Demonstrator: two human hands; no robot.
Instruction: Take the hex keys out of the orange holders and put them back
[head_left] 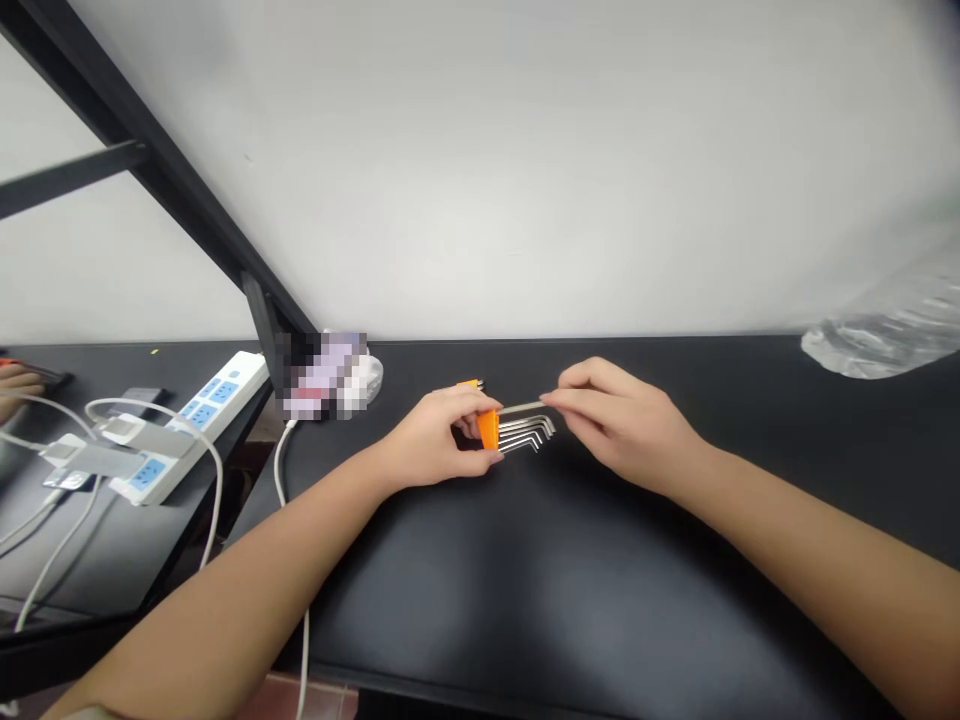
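My left hand [442, 435] is closed around an orange hex key holder [488, 430] above the black table. Several bent silver hex keys [529, 430] stick out of the holder to the right, fanned by size. With thumb and fingers, my right hand [619, 415] pinches the end of the uppermost, largest hex key [519, 407]. That key's other end meets the orange holder; how deep it sits inside is hidden. A bit of orange and dark key tips show behind my left fingers.
A white power strip [232, 385] with plugged-in chargers and white cables lies on the left table. Beside the black metal frame [187, 200] sits a blurred package [330, 375]. Clear plastic wrap [885, 320] lies at the back right. Another person's hand [19, 385] shows at far left.
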